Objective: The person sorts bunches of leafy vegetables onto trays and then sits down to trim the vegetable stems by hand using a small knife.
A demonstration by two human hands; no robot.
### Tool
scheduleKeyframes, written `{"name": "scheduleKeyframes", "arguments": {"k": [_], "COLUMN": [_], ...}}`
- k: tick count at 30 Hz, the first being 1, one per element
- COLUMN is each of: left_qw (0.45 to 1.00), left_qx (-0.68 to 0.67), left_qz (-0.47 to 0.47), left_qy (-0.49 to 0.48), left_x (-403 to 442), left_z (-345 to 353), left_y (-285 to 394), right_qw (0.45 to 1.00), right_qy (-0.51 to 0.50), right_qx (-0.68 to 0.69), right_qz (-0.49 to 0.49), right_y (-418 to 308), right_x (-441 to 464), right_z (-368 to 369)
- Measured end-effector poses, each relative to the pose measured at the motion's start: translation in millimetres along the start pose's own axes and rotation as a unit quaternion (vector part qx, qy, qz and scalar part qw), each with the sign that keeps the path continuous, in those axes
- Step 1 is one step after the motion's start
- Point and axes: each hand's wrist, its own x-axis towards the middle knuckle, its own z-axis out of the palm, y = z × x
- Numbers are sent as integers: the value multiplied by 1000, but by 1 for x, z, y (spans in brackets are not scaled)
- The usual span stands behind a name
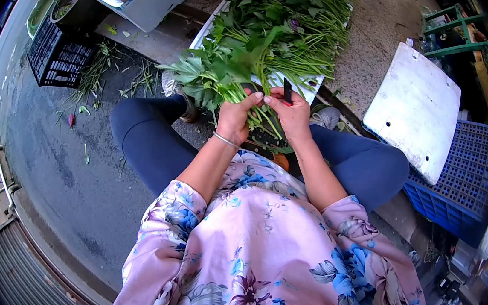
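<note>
My left hand (234, 119) is closed round a bunch of long-stemmed leafy greens (199, 79), its leaves fanning out past the fingers and the cut stem ends pointing down to the right. Close beside it, my right hand (293, 117) is closed on a small knife (287, 91), with a dark blade sticking up and a bit of red at the palm. The right thumb and forefinger also pinch at a leafy stem, near the left thumb. Just beyond both hands, a large heap of the same greens (296, 26) lies on a white board or lid (311, 93).
A white foam lid (414, 112) rests on a blue plastic crate (468, 169) at my right. On the left stand a dark crate (58, 53) and a potted plant (65, 10), with plant scraps (96, 73) on the ground. A white foam box (149, 3) is at the top.
</note>
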Motion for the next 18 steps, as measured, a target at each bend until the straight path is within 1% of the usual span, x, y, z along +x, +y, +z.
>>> {"name": "scheduleKeyframes", "arguments": {"k": [4,6,7,9,10,12,13,14,15,17,18], "left_qw": [999,998,998,995,995,985,986,983,981,978,976], "left_qx": [20,40,40,64,64,120,120,135,150,153,156], "left_qz": [25,44,44,55,54,106,105,112,118,133,148], "left_qy": [-24,-35,-35,-59,-59,-58,-58,-47,-36,-39,-43], "left_x": [-8,-11,-11,-11,-10,-10,-9,-9,-9,-6,-4], "left_z": [6,8,8,8,7,6,5,5,5,1,-2], "left_y": [6,6,7,9,9,8,8,8,8,3,-1], "right_qw": [999,997,996,995,995,992,992,992,994,996,996], "right_qy": [-23,-32,-33,-88,-87,-81,-62,-62,-65,-69,-68], "right_qx": [-8,27,27,20,20,-9,27,27,23,20,20], "right_qz": [24,72,72,47,47,100,105,106,84,47,47], "right_y": [1,2,4,5,0,-12,-13,-16,-24,-30,-25], "right_x": [0,2,3,3,3,3,5,6,7,8,10], "right_z": [-3,-6,-6,-5,-5,-8,-8,-7,-5,1,2]}}
